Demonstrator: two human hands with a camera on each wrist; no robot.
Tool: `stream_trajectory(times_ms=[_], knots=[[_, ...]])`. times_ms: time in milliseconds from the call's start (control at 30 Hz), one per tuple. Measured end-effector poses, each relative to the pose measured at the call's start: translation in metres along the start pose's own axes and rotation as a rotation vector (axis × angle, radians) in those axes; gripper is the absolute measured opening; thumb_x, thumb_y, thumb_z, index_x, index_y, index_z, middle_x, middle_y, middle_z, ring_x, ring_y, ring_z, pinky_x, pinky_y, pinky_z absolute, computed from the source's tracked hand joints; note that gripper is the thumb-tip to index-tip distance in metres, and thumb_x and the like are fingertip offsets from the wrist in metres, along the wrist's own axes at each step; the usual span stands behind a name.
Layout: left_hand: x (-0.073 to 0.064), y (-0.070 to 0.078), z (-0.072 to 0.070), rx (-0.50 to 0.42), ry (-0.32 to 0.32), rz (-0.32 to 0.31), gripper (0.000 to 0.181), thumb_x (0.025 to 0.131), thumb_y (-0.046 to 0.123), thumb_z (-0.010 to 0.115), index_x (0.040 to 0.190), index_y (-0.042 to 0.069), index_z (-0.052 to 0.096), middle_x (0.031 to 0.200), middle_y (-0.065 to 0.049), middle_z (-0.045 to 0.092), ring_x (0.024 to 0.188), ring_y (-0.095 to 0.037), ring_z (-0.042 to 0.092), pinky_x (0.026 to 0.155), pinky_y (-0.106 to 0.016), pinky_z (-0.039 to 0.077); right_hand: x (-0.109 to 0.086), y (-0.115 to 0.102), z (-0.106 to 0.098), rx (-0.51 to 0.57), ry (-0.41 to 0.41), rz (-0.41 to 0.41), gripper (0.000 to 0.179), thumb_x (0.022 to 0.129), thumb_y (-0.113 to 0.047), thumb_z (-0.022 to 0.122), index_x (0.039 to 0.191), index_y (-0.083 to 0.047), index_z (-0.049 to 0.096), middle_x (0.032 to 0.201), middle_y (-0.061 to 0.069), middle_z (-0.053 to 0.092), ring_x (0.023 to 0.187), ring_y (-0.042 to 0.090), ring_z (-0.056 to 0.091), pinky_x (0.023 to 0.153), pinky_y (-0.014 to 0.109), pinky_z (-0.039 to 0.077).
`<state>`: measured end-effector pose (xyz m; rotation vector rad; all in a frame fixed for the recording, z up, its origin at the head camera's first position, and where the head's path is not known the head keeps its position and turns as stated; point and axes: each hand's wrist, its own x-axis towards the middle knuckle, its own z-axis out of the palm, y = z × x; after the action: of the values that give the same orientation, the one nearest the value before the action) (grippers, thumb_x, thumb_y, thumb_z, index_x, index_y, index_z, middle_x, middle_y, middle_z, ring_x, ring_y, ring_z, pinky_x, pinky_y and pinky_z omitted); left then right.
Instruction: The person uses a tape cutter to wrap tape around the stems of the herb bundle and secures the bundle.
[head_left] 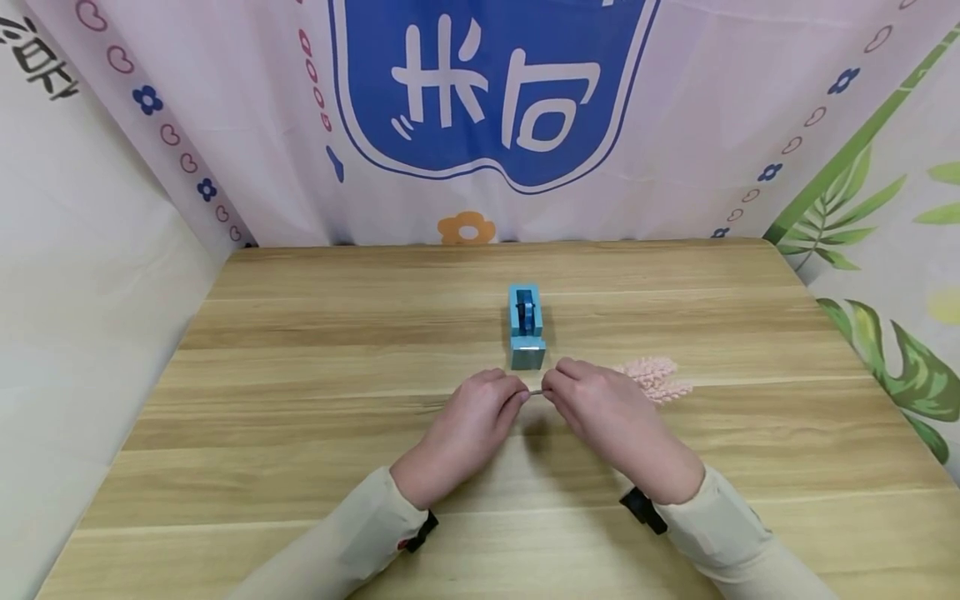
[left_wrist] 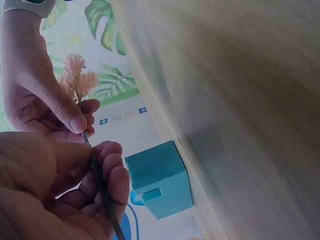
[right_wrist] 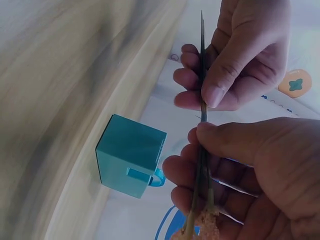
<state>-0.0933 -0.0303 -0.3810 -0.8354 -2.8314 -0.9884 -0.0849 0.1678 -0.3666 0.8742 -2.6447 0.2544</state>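
Note:
Both hands hold a thin bundle of artificial flower stems (right_wrist: 203, 115) with fluffy pink flower heads (head_left: 654, 379) at the right end. My left hand (head_left: 480, 414) pinches the stems between thumb and fingers, and their bare ends stick out to the left. Close beside it, my right hand (head_left: 609, 414) pinches the same stems nearer the flower heads. Only a short piece of stem shows between the two hands. Just beyond them on the table stands a blue tape dispenser (head_left: 527, 354) with a roll of tape (head_left: 527, 315) in it.
The wooden table (head_left: 300, 333) reaches back to a printed curtain (head_left: 255, 150) with a blue emblem. Leaf-patterned cloth (head_left: 900, 367) hangs past the right edge, and white cloth (head_left: 90, 250) past the left.

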Motion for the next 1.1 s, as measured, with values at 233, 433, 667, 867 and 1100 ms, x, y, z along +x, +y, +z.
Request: stream_trajectory(times_ms=[233,433,667,867,1100], knots=[[0.0039,-0.0014,-0.0004,-0.025,0.000,0.000,0.012,0.102,0.012,0.068,0.099,0.006,0.078,0.086,-0.002,0.070,0.075,-0.010,0.056,0.069,-0.023,0.050,-0.0014,0.0002,0.0009,-0.003,-0.029,0.006,0.008,0.096,-0.015,0.077,0.093,-0.013,0.070,0.084,-0.003,0.068,0.072,0.011,0.062,0.062,0.025,0.054],[0.0060,-0.0035,-0.0001,-0.034,0.019,0.010,0.008,0.100,0.008,0.071,0.096,0.006,0.077,0.088,-0.002,0.070,0.077,-0.011,0.058,0.070,-0.024,0.052,-0.0020,-0.0003,0.0012,0.008,-0.027,0.011,0.004,0.098,-0.014,0.074,0.096,-0.011,0.075,0.088,-0.001,0.069,0.078,0.013,0.066,0.067,0.027,0.058],[0.0058,-0.0019,0.0011,0.003,0.017,-0.004,0.010,0.101,0.011,0.069,0.098,0.007,0.077,0.089,-0.002,0.069,0.078,-0.011,0.058,0.071,-0.025,0.052,0.0002,0.0022,0.0035,0.034,-0.016,0.019,0.003,0.097,-0.012,0.076,0.093,-0.013,0.076,0.088,-0.003,0.068,0.078,0.012,0.064,0.068,0.027,0.057],[0.0070,-0.0021,-0.0002,0.007,-0.031,-0.013,0.016,0.104,0.012,0.065,0.102,0.005,0.078,0.084,-0.002,0.064,0.073,-0.012,0.051,0.067,-0.023,0.048,0.0014,0.0038,0.0054,0.052,-0.028,0.021,0.005,0.096,-0.012,0.076,0.093,-0.013,0.073,0.088,-0.003,0.067,0.078,0.011,0.062,0.068,0.027,0.056],[0.0081,-0.0040,-0.0012,-0.024,-0.030,-0.007,0.013,0.102,0.010,0.067,0.100,0.005,0.078,0.088,-0.003,0.069,0.078,-0.012,0.056,0.072,-0.025,0.051,0.0018,0.0026,0.0065,0.055,-0.054,0.044,0.004,0.097,-0.013,0.075,0.095,-0.012,0.072,0.086,-0.003,0.066,0.074,0.010,0.061,0.066,0.027,0.055]])
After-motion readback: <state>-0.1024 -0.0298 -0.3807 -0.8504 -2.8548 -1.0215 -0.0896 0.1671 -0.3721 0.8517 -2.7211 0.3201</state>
